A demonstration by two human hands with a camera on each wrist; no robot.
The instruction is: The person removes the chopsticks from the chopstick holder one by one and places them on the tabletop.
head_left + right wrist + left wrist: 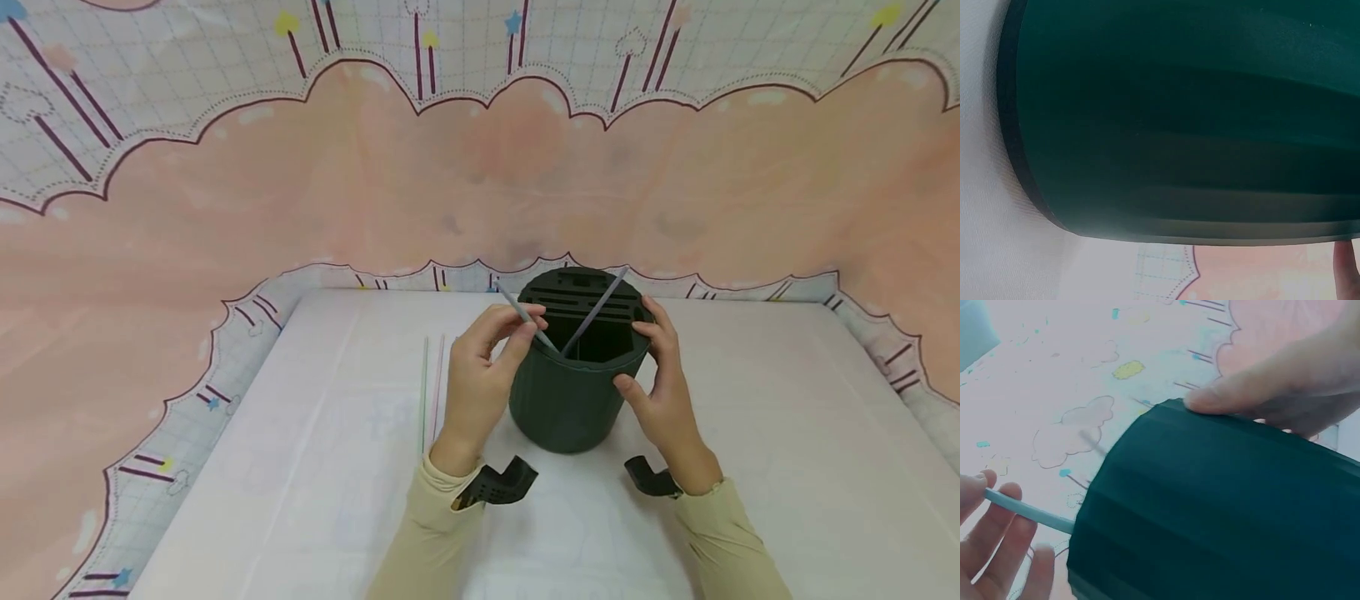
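Observation:
A dark green round container [562,408] stands on the white table, its top divided into slots at the back and an open compartment at the front. My left hand [480,367] pinches a thin pale blue straw [1041,515] between thumb and fingers; its lower end reaches into the front compartment. Another greyish-purple straw [600,310] leans in that compartment, tilted to the right. My right hand [666,392] grips the container's right side near the rim, thumb in front and fingers behind. In the right wrist view, the container wall [1179,125] hides most of that hand.
Left of the container, a thin green straw [423,392] and a pink straw [437,387] lie side by side on the white tabletop [300,467], partly behind my left hand. A patterned cloth [375,192] hangs behind the table and shows along its sides.

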